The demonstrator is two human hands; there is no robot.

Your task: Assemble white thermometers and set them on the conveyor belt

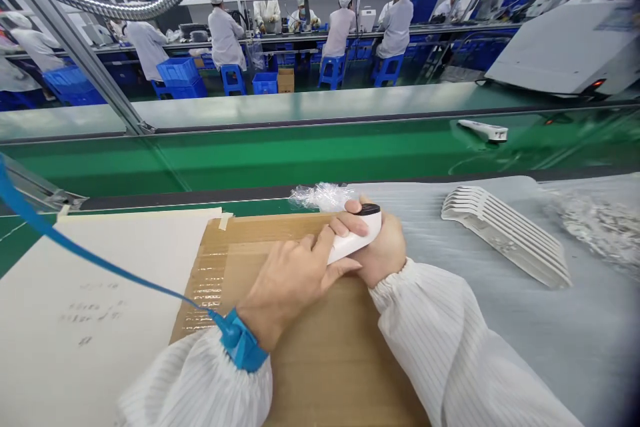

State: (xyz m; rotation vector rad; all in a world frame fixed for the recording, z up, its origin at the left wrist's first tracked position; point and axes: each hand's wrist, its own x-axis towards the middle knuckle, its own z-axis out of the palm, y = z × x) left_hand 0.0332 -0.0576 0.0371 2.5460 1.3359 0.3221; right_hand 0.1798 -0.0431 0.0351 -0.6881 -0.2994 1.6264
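Observation:
A white rounded plastic housing with a black end (356, 239) is held above the cardboard sheet (345, 347). My left hand (290, 273) closes on its lower left part, with a blue wrist strap (243, 343) around the wrist. From behind and the right, my right hand (387, 247) grips the same housing near its black end. Part of the right fingers is hidden by the housing. To the right lies a stack of white slotted plastic shells (505, 233) on grey foam sheeting (450, 320).
A green conveyor belt (250, 160) runs across, carrying a similar white part (485, 130). Crumpled clear plastic (323, 197) lies behind my hands, and a bag of small parts (605, 227) sits at the right. The strap's blue cord (100, 260) crosses the white board (45, 320). Co-workers sit beyond.

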